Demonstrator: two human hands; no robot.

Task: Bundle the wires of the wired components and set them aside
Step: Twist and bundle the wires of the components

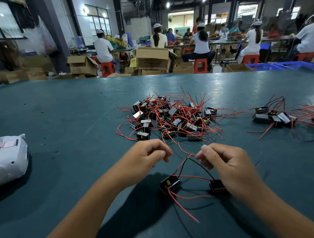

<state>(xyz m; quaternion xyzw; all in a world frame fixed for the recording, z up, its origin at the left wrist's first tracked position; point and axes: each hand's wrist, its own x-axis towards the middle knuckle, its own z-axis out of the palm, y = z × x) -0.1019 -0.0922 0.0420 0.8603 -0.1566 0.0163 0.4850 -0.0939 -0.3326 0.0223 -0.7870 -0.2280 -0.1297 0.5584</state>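
From the head camera, both hands are raised a little above the dark green surface (64,124), close to the person. The left hand (148,156) has its fingers curled, thumb and forefinger pinched on the end of a thin red wire (184,151) that arcs across toward the right hand (224,169), whose fingertips are likewise pinched on wire ends, red and black. From those pinched ends the wires run down to two small black wired components: one (169,184) lies on the surface between the forearms, its yellow part showing, with loose red leads trailing toward the viewer; the other (217,186) sits just under the right palm, partly hidden by it. Beyond the hands a tangled pile of components (171,118) with red wires is heaped mid-surface. A smaller group of components (274,116) lies well apart to the right, its wires drawn together. At the left edge rests a white plastic shell (3,159). Behind the surface, workers (201,42) in white caps sit on red stools among cardboard boxes (152,58).
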